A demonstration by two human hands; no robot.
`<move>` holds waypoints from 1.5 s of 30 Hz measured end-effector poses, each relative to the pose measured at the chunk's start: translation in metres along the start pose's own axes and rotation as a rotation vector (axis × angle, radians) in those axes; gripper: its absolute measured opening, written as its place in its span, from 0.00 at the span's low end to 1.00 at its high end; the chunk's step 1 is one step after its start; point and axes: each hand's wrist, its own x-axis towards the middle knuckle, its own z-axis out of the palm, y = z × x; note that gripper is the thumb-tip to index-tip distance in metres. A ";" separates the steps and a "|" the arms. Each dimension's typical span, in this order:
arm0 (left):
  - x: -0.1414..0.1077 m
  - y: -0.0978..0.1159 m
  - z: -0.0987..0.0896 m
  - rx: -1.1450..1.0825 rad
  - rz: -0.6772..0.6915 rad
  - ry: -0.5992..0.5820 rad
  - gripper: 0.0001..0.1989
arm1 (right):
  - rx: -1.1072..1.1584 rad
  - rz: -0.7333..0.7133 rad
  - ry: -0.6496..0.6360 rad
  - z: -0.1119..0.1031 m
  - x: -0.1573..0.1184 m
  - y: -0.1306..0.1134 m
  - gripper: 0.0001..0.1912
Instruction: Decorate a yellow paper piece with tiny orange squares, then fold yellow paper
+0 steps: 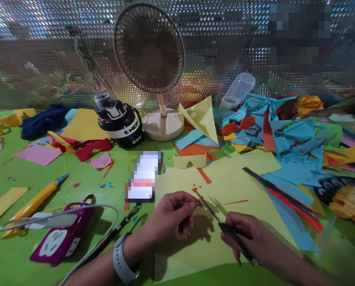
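Observation:
My right hand [245, 234] grips a pair of black-handled scissors [216, 217], their thin blades pointing up and left. At the blade tips, my left hand [177, 212] pinches a tiny orange-red paper piece [200, 201] between thumb and finger; its other fingers are curled. Both hands hover over a large pale yellow paper sheet [239, 190]. Several small red paper bits [195, 186] lie just beyond the blades. A thin red paper strip [236, 201] rests on the sheet to their right. Behind them stands a folded yellow paper shape [190, 161] with a notched lower edge.
A phone [144, 176] and a purple power strip [62, 234] with a grey cable lie left. Behind are a black bottle [120, 127] and a fan [163, 125]. Blue paper scraps [255, 115] pile up right, near a black-and-red long tool [284, 198]. A yellow tool [35, 202] lies far left.

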 end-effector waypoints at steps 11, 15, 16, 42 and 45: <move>0.000 -0.001 -0.001 -0.004 0.012 -0.017 0.13 | 0.007 -0.013 -0.009 0.000 0.001 0.003 0.18; 0.001 -0.003 -0.002 -0.023 0.010 -0.024 0.13 | 0.022 -0.017 -0.005 0.000 0.002 0.003 0.19; 0.000 -0.003 -0.002 -0.026 0.009 -0.021 0.13 | 0.023 -0.023 -0.007 -0.001 0.002 0.004 0.18; 0.006 -0.005 -0.005 0.029 -0.014 0.043 0.17 | 0.038 -0.083 0.023 -0.004 0.005 0.008 0.20; 0.006 -0.007 -0.006 -0.002 0.014 0.047 0.17 | -0.013 -0.088 0.035 -0.006 0.006 0.011 0.20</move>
